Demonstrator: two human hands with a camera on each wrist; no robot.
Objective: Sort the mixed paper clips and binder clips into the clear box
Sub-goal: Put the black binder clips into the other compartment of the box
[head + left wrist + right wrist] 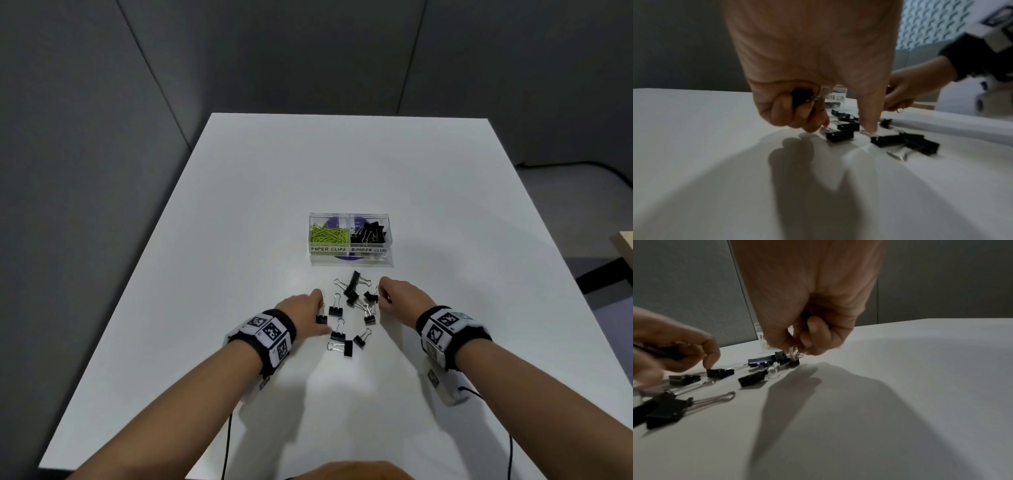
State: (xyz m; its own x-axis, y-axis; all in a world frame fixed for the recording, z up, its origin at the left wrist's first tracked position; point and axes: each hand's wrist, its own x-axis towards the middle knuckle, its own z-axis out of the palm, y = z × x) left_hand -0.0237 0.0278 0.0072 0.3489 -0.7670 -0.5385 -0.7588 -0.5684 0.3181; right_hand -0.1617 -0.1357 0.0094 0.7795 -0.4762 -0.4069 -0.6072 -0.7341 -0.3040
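The clear box (349,255) has two labelled halves: green paper clips (329,235) on the left, black binder clips (370,233) on the right. Several loose black binder clips (352,298) lie on the white table just in front of it. My left hand (320,308) is at the pile's left edge; its curled fingers hold a binder clip (802,97) in the palm, and the thumb (869,125) points down at the table beside another clip (839,136). My right hand (797,345) is at the pile's right edge and pinches the wire handles of a binder clip (794,362).
The white table (239,240) spreads wide round the box and the pile. Grey partition walls stand behind and to the left. Cables trail from both wristbands over the near table edge. A wooden corner (625,245) shows at the far right.
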